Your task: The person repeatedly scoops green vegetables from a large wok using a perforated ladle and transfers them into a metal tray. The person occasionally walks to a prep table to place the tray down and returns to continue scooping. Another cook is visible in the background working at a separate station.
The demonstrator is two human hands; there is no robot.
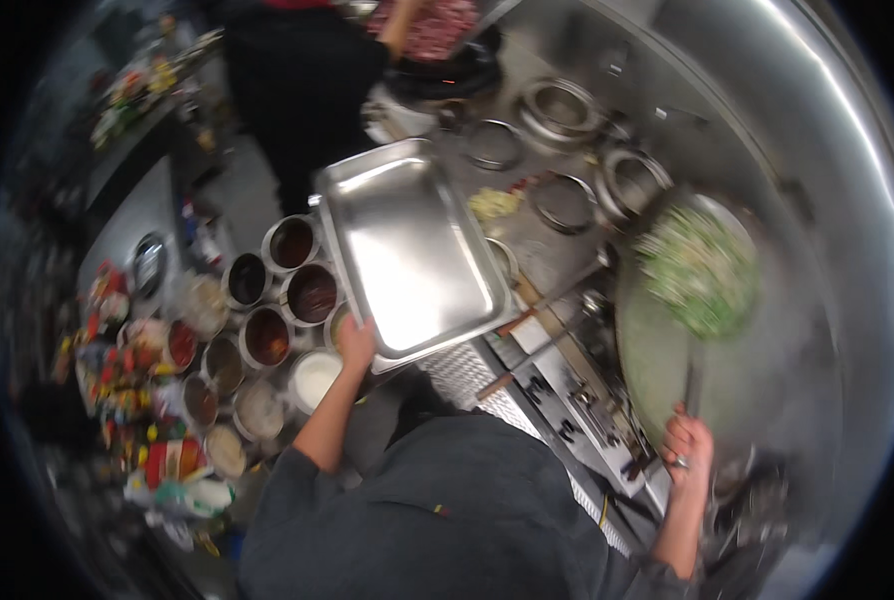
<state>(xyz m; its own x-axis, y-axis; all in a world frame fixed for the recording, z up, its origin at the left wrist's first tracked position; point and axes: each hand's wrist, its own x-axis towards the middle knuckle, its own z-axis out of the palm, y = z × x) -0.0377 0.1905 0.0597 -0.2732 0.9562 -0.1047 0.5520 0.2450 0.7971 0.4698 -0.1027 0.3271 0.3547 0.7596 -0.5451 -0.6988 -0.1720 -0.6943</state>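
Observation:
My left hand (pixel 358 343) grips the near left corner of a deep rectangular stainless steel pan (pixel 417 255). The pan is bare inside, tilted, and held in front of me. At the right, my right hand (pixel 687 442) is closed around the metal handle (pixel 693 375) of a cooking utensil. Its head is hidden by a blurred heap of chopped green and pale vegetables (pixel 698 270). That heap is over the upper part of a large wok (pixel 653 375) with a pale, hazy inside.
Several round pots of sauces and seasonings (pixel 267 336) stand on the left. Metal rings (pixel 563 105) and chopped pale food (pixel 494 202) are on the steel stove top (pixel 522 240). Beyond the pan, a person in dark clothing (pixel 297 82) stands near a vessel of raw meat (pixel 432 30).

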